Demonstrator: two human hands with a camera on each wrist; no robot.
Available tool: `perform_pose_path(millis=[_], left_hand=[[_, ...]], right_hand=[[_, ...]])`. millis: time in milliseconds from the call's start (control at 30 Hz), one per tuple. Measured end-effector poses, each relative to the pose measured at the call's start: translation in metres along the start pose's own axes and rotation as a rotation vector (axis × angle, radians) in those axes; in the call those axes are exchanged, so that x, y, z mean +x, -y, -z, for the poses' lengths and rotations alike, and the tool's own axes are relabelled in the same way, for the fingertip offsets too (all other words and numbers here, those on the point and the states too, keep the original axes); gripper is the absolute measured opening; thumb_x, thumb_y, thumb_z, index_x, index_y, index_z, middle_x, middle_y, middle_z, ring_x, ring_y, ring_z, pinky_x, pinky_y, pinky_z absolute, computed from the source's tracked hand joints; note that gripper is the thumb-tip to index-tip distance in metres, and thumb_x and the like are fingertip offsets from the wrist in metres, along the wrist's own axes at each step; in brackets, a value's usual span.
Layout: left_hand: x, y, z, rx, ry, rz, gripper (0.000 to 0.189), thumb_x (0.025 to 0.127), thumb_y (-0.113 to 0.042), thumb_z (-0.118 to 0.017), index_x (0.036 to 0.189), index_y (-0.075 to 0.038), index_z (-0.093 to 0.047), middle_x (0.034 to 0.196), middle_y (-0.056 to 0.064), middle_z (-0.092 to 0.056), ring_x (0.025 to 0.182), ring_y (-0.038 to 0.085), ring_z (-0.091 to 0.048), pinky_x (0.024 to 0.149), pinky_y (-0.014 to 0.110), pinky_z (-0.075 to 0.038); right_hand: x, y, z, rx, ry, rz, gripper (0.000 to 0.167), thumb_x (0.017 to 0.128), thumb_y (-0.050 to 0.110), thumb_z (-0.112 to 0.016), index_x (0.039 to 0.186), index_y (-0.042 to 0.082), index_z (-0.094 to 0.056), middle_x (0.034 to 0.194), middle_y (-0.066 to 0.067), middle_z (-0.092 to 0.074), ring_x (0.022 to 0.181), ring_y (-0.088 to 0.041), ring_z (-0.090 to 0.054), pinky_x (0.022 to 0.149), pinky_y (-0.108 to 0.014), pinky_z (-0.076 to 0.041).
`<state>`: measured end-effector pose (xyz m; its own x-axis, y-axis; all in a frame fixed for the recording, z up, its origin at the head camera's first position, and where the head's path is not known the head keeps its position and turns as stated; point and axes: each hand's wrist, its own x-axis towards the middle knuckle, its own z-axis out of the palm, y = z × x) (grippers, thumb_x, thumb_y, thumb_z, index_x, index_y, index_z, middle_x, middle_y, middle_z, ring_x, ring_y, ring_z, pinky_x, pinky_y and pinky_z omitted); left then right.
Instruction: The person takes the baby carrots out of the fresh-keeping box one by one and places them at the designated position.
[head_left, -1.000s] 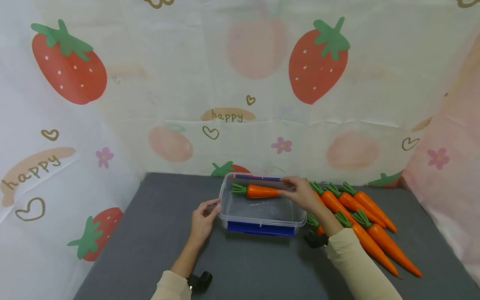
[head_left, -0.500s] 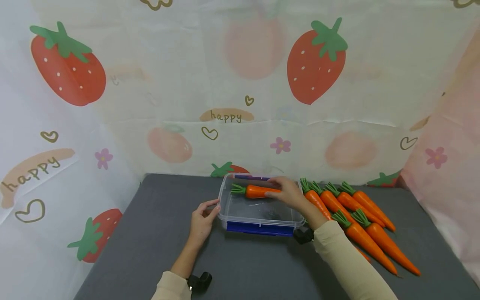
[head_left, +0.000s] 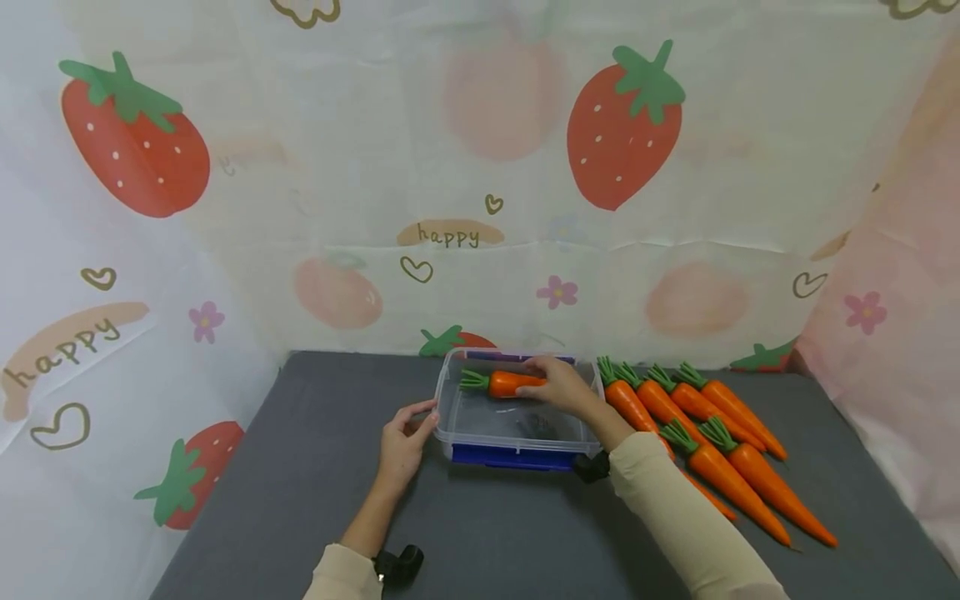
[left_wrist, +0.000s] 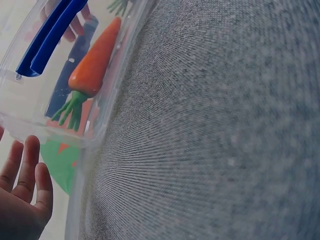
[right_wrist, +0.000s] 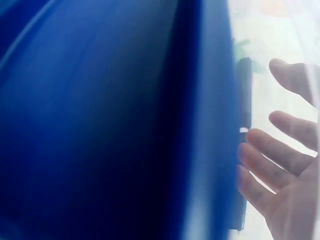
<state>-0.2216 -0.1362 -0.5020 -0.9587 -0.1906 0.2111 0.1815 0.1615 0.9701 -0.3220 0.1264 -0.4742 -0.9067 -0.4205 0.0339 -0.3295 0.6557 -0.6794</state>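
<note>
A clear plastic box (head_left: 480, 437) with blue clips stands on the grey table, and one orange carrot (head_left: 504, 382) with green stalks lies inside near its far wall. At the box's left edge, my left hand (head_left: 402, 450) rests its fingertips against the rim; in the left wrist view its fingers (left_wrist: 31, 152) look straight and spread. My right hand (head_left: 561, 388) reaches into the box over the carrot's narrow end, covering it in the head view. The right wrist view shows that hand (right_wrist: 287, 170) with loosely extended fingers and no carrot visible among them.
Several more carrots (head_left: 720, 471) lie side by side on the table right of the box, partly beneath the right sleeve (head_left: 682, 508). Behind the grey table (head_left: 322, 400) hangs a strawberry-print curtain (head_left: 480, 292).
My right hand has moved left over the carrot in the box, uncovering more of the carrots at right. The carrot and my left hand stay nearly where they were.
</note>
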Motion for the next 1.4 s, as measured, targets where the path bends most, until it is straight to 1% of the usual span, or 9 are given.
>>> perform_pose_path(millis=[400,633,800,900,967,1067,1167,1300,1400], left_hand=[[0.0,0.002,-0.001,-0.002,-0.014,-0.006,0.027,0.089,-0.004,-0.068,0.114,0.008,-0.067,0.117,0.026,-0.065,0.073,-0.004,-0.06,0.069,0.014,-0.046],[0.001,0.002,-0.001,0.003,-0.01,0.002,0.027,0.09,-0.004,-0.067,0.114,0.008,-0.067,0.117,0.027,-0.064,0.073,-0.005,-0.059,0.069,0.014,-0.045],[0.006,0.022,-0.003,-0.008,-0.028,-0.023,0.027,0.089,-0.003,-0.068,0.113,0.008,-0.067,0.116,0.027,-0.064,0.072,-0.005,-0.06,0.068,0.014,-0.046],[0.011,0.036,-0.004,-0.012,-0.045,-0.027,0.026,0.089,-0.005,-0.069,0.113,0.005,-0.068,0.116,0.025,-0.065,0.072,-0.005,-0.06,0.068,0.013,-0.046],[0.013,0.039,-0.004,-0.013,-0.051,-0.036,0.026,0.089,-0.007,-0.069,0.112,0.003,-0.069,0.115,0.023,-0.066,0.072,-0.004,-0.061,0.068,0.013,-0.047],[0.013,0.04,-0.004,-0.017,-0.051,-0.045,0.025,0.089,-0.009,-0.07,0.112,0.002,-0.069,0.115,0.022,-0.066,0.073,-0.003,-0.062,0.068,0.014,-0.047],[0.013,0.039,-0.004,-0.028,-0.04,-0.038,0.026,0.089,-0.009,-0.07,0.112,0.002,-0.07,0.116,0.022,-0.066,0.074,-0.003,-0.062,0.069,0.014,-0.047],[0.011,0.035,-0.003,-0.028,-0.026,-0.02,0.026,0.09,-0.009,-0.069,0.113,0.002,-0.069,0.118,0.022,-0.065,0.074,-0.004,-0.061,0.071,0.014,-0.047],[0.011,0.035,-0.003,-0.019,-0.026,-0.012,0.026,0.089,-0.009,-0.069,0.113,0.002,-0.07,0.118,0.021,-0.066,0.074,-0.003,-0.061,0.07,0.014,-0.047]], right_hand=[[0.015,0.006,-0.01,-0.02,0.018,-0.054,0.054,0.089,0.025,-0.071,0.133,-0.001,-0.056,0.133,-0.019,-0.06,0.122,-0.035,-0.056,0.104,-0.049,-0.043],[0.02,0.003,-0.018,-0.045,0.045,-0.075,0.056,0.088,0.025,-0.072,0.135,0.0,-0.054,0.138,-0.019,-0.057,0.127,-0.035,-0.052,0.108,-0.048,-0.039],[0.022,0.001,-0.022,-0.097,0.068,-0.084,0.059,0.088,0.024,-0.073,0.138,0.001,-0.052,0.14,-0.019,-0.054,0.128,-0.035,-0.051,0.108,-0.048,-0.039],[0.022,0.002,-0.023,-0.118,0.051,-0.074,0.056,0.087,0.023,-0.074,0.135,0.001,-0.055,0.135,-0.018,-0.058,0.123,-0.034,-0.054,0.106,-0.047,-0.041],[0.023,0.003,-0.024,-0.146,0.035,-0.061,0.053,0.086,0.022,-0.075,0.131,0.0,-0.058,0.129,-0.018,-0.059,0.118,-0.033,-0.056,0.104,-0.045,-0.043],[0.022,0.006,-0.026,-0.208,0.017,-0.059,0.047,0.085,0.02,-0.075,0.126,0.0,-0.062,0.119,-0.017,-0.059,0.11,-0.032,-0.056,0.1,-0.044,-0.045],[0.021,0.007,-0.029,-0.267,-0.005,-0.072,0.042,0.085,0.018,-0.075,0.122,0.001,-0.065,0.117,-0.017,-0.059,0.109,-0.032,-0.056,0.099,-0.043,-0.046],[0.019,0.006,-0.032,-0.259,-0.008,-0.107,0.039,0.087,0.015,-0.073,0.123,0.003,-0.064,0.123,-0.015,-0.063,0.114,-0.031,-0.058,0.103,-0.043,-0.045],[0.018,0.004,-0.034,-0.23,0.01,-0.122,0.038,0.087,0.012,-0.072,0.123,0.005,-0.061,0.123,-0.014,-0.065,0.11,-0.028,-0.06,0.102,-0.043,-0.046]])
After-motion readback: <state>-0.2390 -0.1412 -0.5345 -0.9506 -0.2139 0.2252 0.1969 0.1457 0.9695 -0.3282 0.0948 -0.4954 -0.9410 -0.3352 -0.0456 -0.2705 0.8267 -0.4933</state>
